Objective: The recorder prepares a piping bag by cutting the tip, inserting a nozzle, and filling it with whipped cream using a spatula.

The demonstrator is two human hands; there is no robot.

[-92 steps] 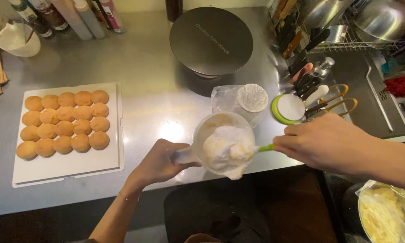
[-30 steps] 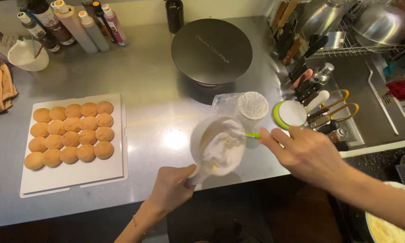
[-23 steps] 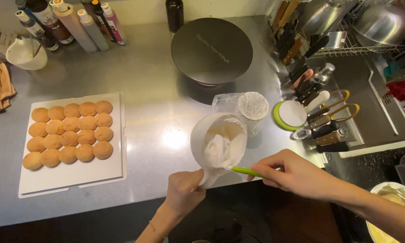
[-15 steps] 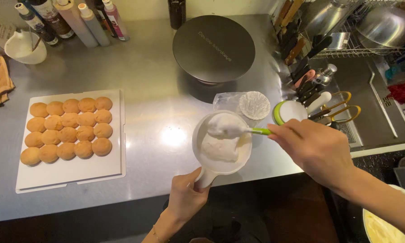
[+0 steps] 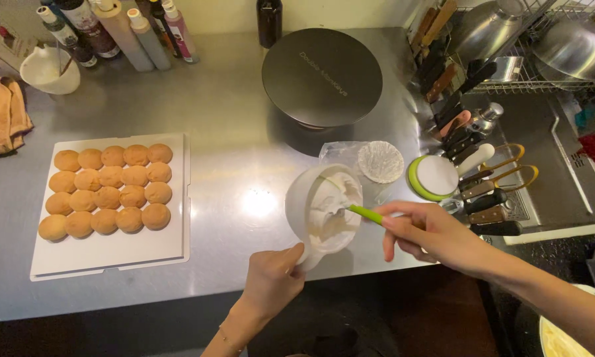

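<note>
The right hand (image 5: 436, 235) has come down lower, holding the green spatula (image 5: 365, 213) in the cream. The left hand (image 5: 274, 281) grips the tilted white cup (image 5: 311, 198) near the counter's edge. Cookies (image 5: 106, 190) sit far left.

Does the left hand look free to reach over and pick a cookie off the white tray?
Probably not as things stand: the left hand grips the white bowl of cream while the right hand works a green-handled spatula. The counter toward the cookies lies open.
</note>
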